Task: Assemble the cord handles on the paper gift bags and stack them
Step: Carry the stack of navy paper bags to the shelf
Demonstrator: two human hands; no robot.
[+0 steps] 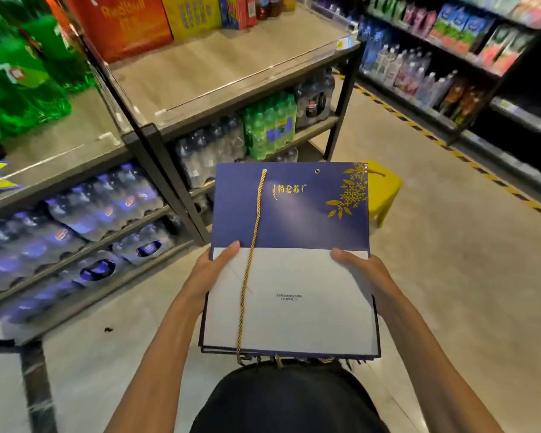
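Two hands gripped a flat stack of navy-and-white paper gift bags (297, 320) at centre frame: left hand (211, 271) on its left edge, right hand (361, 271) on its right, thumbs pressed on top, fingers hidden beneath. A gold twisted cord (250, 264) trailed down the top bag.

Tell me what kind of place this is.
Likely a supermarket drinks aisle: shelves of shrink-wrapped bottle packs, a Red Bull carton up top, bottled drinks racked on the right. The left hand and right hand grip the bags.
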